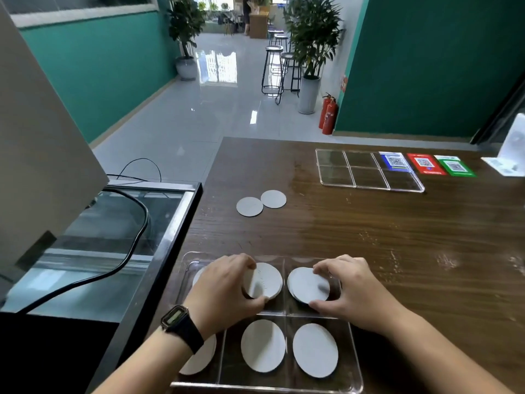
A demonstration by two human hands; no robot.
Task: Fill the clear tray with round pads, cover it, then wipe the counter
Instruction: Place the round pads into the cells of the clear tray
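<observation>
A clear divided tray (356, 362) lies at the counter's near edge. White round pads sit in its compartments, with two in the front row in plain view (262, 345) (315, 349). My left hand (224, 288) grips a small stack of pads (267, 280) over the back middle compartment. My right hand (349, 288) pinches another stack of pads (306, 284) over the back right compartment. Two loose pads (249, 206) (273, 198) lie farther out on the counter. A clear cover (369, 172) with the same grid lies at the far right.
The wooden counter (369, 237) carries three QR code cards (426, 163) and a clear stand (511, 155) at the far right. A glass display case (113, 237) with a black cable (136, 237) borders the counter on the left, under a grey monitor back (37, 166).
</observation>
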